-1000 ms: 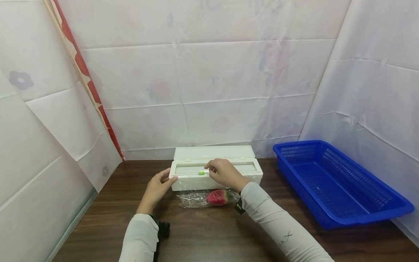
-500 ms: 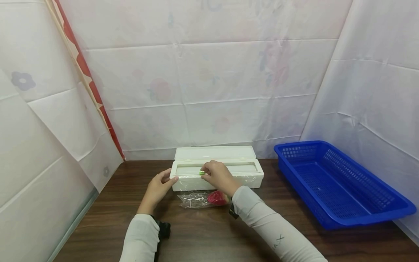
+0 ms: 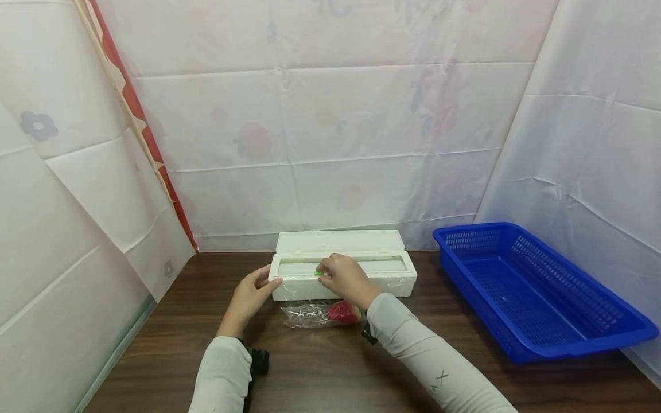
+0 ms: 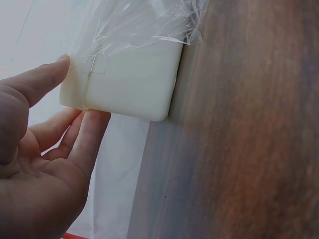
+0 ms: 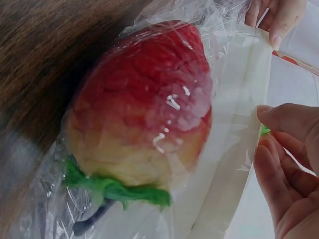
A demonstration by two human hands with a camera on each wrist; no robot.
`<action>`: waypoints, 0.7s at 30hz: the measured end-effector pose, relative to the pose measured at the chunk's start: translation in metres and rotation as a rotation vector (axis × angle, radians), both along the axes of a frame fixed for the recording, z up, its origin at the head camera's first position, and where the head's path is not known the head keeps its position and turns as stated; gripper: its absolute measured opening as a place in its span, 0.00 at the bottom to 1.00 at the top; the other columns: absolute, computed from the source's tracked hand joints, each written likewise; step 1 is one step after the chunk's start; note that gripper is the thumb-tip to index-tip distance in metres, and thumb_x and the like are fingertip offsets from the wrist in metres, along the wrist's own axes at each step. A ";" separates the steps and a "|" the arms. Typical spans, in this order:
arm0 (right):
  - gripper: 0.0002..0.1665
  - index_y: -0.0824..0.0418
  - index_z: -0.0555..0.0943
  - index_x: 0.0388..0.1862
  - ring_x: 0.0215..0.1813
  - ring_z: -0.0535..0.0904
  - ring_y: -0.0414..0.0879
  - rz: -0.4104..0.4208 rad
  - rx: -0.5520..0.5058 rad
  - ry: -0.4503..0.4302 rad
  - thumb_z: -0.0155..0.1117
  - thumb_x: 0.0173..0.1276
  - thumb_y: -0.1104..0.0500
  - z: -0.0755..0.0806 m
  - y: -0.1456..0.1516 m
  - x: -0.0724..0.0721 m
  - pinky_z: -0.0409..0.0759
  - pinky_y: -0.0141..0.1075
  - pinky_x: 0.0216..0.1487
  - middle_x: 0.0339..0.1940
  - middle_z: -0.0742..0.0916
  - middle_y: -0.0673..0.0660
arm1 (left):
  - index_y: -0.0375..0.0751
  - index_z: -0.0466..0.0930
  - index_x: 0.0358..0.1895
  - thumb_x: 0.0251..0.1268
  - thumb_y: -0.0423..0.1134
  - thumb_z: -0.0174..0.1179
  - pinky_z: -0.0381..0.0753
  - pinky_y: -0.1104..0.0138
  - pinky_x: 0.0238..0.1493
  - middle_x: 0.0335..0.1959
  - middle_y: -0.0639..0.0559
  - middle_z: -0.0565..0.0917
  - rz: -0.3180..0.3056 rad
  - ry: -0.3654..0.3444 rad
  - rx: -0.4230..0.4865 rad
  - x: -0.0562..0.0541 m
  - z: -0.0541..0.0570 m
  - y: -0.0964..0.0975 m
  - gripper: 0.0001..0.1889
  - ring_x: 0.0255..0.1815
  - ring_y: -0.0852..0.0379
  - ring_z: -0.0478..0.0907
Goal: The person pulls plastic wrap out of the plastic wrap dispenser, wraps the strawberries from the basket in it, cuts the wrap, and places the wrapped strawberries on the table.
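Observation:
A long white cling film dispenser (image 3: 294,291) stands on the table with its lid (image 3: 338,241) tipped back. My left hand (image 3: 251,295) grips its left end, thumb at the front edge and fingers around the end, as the left wrist view shows. My right hand (image 3: 347,279) pinches a small green slider (image 5: 265,130) on the dispenser's front rim; the fingers mostly cover it. Clear film (image 4: 144,30) hangs down the front. Before the dispenser lies a red-and-yellow fruit (image 5: 144,104) with green leaves and a dark stem, under clear film. My right forearm partly hides it in the head view.
A blue plastic basket (image 3: 467,287) with slotted walls stands at the right of the dark wooden table (image 3: 310,373). A pale printed sheet (image 3: 335,115) hangs close behind the dispenser, and more sheets close off both sides.
My right hand has moved a little left along the front rim and now pinches the green slider, which showed uncovered a second ago. The left hand keeps its grip on the dispenser.

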State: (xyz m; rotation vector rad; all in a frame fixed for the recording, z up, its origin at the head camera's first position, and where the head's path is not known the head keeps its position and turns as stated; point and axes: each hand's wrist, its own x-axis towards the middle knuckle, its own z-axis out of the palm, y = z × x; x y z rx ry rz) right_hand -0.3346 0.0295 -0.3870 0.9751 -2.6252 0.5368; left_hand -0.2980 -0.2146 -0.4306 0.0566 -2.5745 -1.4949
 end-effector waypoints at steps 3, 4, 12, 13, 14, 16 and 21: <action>0.07 0.57 0.87 0.43 0.39 0.82 0.41 0.005 0.013 0.007 0.72 0.66 0.59 0.000 0.000 0.000 0.81 0.31 0.40 0.36 0.85 0.50 | 0.35 0.65 0.74 0.70 0.51 0.64 0.76 0.48 0.59 0.66 0.34 0.75 -0.001 0.003 0.000 0.000 0.000 0.000 0.36 0.64 0.39 0.74; 0.07 0.57 0.87 0.43 0.39 0.83 0.41 0.007 0.017 0.010 0.72 0.67 0.59 0.000 0.001 0.001 0.81 0.31 0.41 0.37 0.85 0.50 | 0.35 0.65 0.74 0.70 0.51 0.64 0.76 0.48 0.59 0.66 0.34 0.75 -0.002 0.003 0.002 0.000 0.000 0.000 0.36 0.64 0.39 0.74; 0.08 0.56 0.87 0.45 0.41 0.84 0.41 0.036 0.043 0.050 0.72 0.67 0.60 -0.002 0.001 0.000 0.82 0.33 0.42 0.41 0.86 0.50 | 0.34 0.65 0.74 0.70 0.51 0.64 0.76 0.48 0.59 0.65 0.34 0.75 -0.006 0.005 0.007 -0.001 0.000 -0.001 0.36 0.64 0.40 0.74; 0.09 0.55 0.87 0.46 0.42 0.85 0.41 0.039 0.047 0.056 0.72 0.67 0.60 -0.002 0.001 0.000 0.82 0.33 0.42 0.41 0.87 0.50 | 0.34 0.65 0.74 0.70 0.51 0.64 0.76 0.48 0.59 0.65 0.34 0.75 -0.006 0.004 0.008 -0.001 0.000 -0.001 0.36 0.64 0.39 0.74; 0.09 0.55 0.87 0.46 0.42 0.85 0.41 0.041 0.053 0.061 0.72 0.67 0.60 -0.002 0.001 0.000 0.82 0.33 0.42 0.42 0.87 0.49 | 0.34 0.65 0.74 0.70 0.51 0.64 0.76 0.48 0.59 0.65 0.34 0.75 -0.007 0.004 0.009 -0.001 0.000 -0.001 0.36 0.64 0.39 0.74; 0.10 0.54 0.87 0.47 0.42 0.85 0.41 0.046 0.063 0.072 0.71 0.67 0.61 -0.002 0.001 0.000 0.82 0.34 0.41 0.43 0.87 0.49 | 0.35 0.65 0.74 0.70 0.51 0.64 0.76 0.48 0.59 0.65 0.34 0.75 -0.007 0.004 0.012 -0.001 -0.001 -0.001 0.36 0.64 0.40 0.74; 0.11 0.53 0.87 0.47 0.41 0.84 0.41 0.062 0.064 0.110 0.72 0.65 0.61 -0.001 0.001 0.000 0.82 0.34 0.40 0.43 0.87 0.48 | 0.35 0.65 0.74 0.70 0.52 0.64 0.76 0.48 0.59 0.65 0.35 0.75 -0.007 0.002 0.009 -0.001 -0.002 -0.001 0.37 0.64 0.40 0.74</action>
